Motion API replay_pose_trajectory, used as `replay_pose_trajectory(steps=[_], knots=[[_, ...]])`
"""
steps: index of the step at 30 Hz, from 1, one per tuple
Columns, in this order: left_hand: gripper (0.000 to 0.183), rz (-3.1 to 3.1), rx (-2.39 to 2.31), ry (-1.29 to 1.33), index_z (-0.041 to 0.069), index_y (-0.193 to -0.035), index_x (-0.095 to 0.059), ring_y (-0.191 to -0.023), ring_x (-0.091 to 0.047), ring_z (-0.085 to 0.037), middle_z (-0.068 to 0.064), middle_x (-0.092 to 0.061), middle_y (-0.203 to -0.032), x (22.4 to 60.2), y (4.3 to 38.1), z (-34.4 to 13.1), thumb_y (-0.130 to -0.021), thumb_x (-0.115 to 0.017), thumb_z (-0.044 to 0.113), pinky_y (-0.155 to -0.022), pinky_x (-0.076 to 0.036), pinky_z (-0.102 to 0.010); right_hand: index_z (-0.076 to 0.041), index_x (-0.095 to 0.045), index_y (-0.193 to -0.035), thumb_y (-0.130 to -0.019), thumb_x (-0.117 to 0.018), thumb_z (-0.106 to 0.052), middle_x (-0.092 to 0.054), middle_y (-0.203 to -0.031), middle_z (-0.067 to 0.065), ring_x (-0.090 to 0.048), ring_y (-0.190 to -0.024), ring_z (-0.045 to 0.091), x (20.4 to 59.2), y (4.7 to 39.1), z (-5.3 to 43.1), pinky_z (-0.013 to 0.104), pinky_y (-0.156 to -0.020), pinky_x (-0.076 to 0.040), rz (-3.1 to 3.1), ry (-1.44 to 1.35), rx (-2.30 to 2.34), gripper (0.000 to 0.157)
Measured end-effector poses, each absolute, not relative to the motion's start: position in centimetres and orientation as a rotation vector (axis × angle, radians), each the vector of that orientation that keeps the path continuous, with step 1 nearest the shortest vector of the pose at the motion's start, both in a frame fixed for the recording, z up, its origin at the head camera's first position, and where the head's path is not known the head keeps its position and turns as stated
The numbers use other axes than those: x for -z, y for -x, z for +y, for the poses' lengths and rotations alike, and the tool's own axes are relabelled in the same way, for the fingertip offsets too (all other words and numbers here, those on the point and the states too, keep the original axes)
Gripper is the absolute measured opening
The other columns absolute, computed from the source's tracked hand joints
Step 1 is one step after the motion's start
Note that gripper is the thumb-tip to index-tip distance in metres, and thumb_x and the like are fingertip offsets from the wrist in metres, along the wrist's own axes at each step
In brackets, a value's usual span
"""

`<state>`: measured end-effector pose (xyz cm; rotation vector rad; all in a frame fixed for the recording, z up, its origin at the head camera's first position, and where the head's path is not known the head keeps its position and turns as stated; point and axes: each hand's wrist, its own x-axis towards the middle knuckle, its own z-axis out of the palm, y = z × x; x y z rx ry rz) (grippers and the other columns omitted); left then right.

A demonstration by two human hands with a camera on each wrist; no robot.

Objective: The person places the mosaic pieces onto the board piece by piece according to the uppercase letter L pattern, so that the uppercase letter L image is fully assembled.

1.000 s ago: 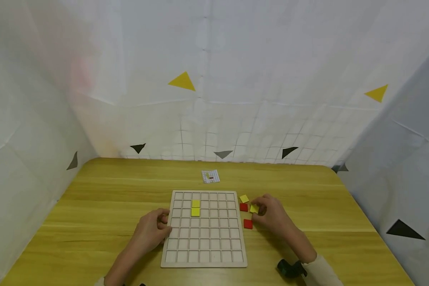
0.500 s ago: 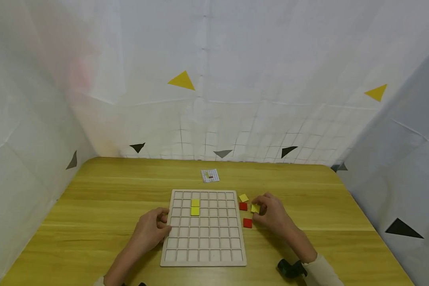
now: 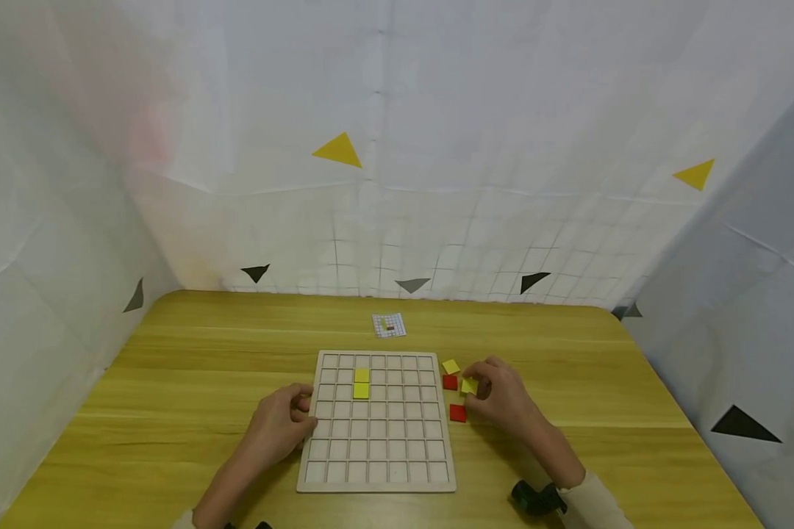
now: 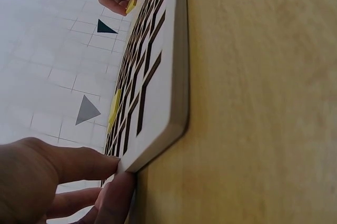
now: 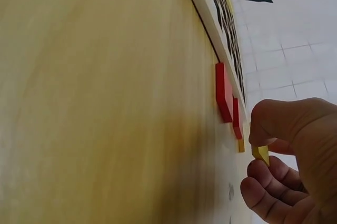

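Observation:
A pale wooden grid board (image 3: pixel 379 485) lies on the table with two yellow tiles (image 3: pixel 362 383) set one behind the other in its cells. At its left edge my left hand (image 3: pixel 281 422) holds the rim with thumb and fingertips, seen close up in the left wrist view. Just right of the board, my right hand (image 3: pixel 506 397) pinches a yellow square tile (image 5: pixel 260 153) between thumb and fingers, raised off the table. Beside that hand lie two red tiles (image 3: pixel 458 413) and another yellow tile (image 3: pixel 451 366), close to the board's right edge.
A small printed card (image 3: pixel 389 325) with a coloured grid pattern lies behind the board. The wooden table (image 3: pixel 192 367) meets a white cloth backdrop (image 3: pixel 503 110) at its far edge. A dark device (image 3: pixel 536 499) sits at the right sleeve.
My right hand has stayed almost in place, with the pinched yellow tile turning slightly between its fingers. The left hand and the board have not moved.

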<state>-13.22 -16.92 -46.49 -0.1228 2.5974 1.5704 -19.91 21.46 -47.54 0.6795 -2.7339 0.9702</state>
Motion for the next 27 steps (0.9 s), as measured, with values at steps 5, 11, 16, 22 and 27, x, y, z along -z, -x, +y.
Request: replay_pose_trajectory(steps=[5,11,16,22,27], knots=[[0.049,2.607,-1.556,0.124,-0.006,-0.127,-0.06,-0.078,-0.062,-0.016,-0.009,-0.059,-0.098,46.6,13.2,-16.9,-0.081,-0.075,-0.007,-0.048,-0.054,-0.03,-0.006,-0.073,-0.101,-0.071,-0.078,0.002,-0.056,-0.088,0.0,-0.053,-0.067,0.013,47.3,19.8,21.0,0.024,-0.057,-0.047,-2.717,-0.699,-0.984,0.031],[0.049,2.62,-1.544,0.116,-0.006,-0.127,-0.061,-0.079,-0.062,-0.016,-0.008,-0.06,-0.098,46.6,13.3,-16.9,-0.08,-0.075,-0.006,-0.049,-0.055,-0.029,-0.005,-0.073,-0.101,-0.071,-0.078,0.003,-0.056,-0.088,0.0,-0.054,-0.067,0.012,47.5,19.8,20.6,0.024,-0.057,-0.049,-2.698,-0.724,-1.014,0.032],[0.049,2.622,-1.54,0.117,-0.006,-0.127,-0.061,-0.079,-0.063,-0.016,-0.008,-0.06,-0.098,46.5,13.3,-16.9,-0.08,-0.075,-0.006,-0.049,-0.055,-0.029,-0.005,-0.072,-0.099,-0.071,-0.077,0.005,-0.056,-0.089,0.001,-0.054,-0.067,0.011,47.4,19.8,20.0,0.024,-0.057,-0.049,-2.681,-0.751,-1.038,0.031],[0.049,2.628,-1.536,0.11,-0.006,-0.127,-0.06,-0.079,-0.063,-0.016,-0.009,-0.06,-0.097,46.4,13.2,-16.9,-0.08,-0.075,-0.006,-0.049,-0.054,-0.029,-0.005,-0.073,-0.098,-0.07,-0.076,0.005,-0.055,-0.087,0.001,-0.052,-0.066,0.009,47.2,19.7,19.3,0.023,-0.056,-0.047,-2.689,-0.754,-1.029,0.03],[0.048,2.627,-1.543,0.109,-0.006,-0.126,-0.061,-0.079,-0.063,-0.016,-0.008,-0.06,-0.097,46.4,13.2,-16.9,-0.08,-0.075,-0.006,-0.049,-0.055,-0.029,-0.004,-0.073,-0.098,-0.07,-0.076,0.005,-0.056,-0.088,0.002,-0.053,-0.067,0.011,47.0,19.7,18.7,0.023,-0.056,-0.049,-2.667,-0.791,-1.056,0.03]])
